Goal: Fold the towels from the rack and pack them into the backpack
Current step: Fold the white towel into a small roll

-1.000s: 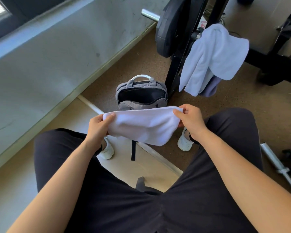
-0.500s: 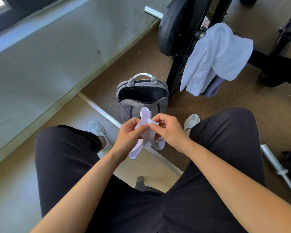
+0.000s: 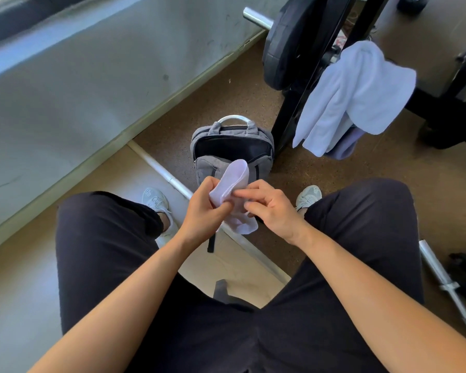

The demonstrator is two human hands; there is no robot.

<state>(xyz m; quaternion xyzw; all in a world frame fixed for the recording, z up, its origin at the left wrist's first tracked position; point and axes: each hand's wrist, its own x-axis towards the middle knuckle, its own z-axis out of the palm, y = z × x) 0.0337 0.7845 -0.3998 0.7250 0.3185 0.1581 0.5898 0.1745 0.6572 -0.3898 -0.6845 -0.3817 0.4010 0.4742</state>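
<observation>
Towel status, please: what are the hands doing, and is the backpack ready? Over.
Left hand grips small white towel, right hand pinches it. Backpack open, mouth unobstructed. More towels hang on rack.

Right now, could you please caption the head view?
Left hand and right hand fold a towel near the open backpack by the rack.

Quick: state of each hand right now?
Left hand: closed, gripping the small white towel.
Right hand: closed, pinching the same towel.
</observation>
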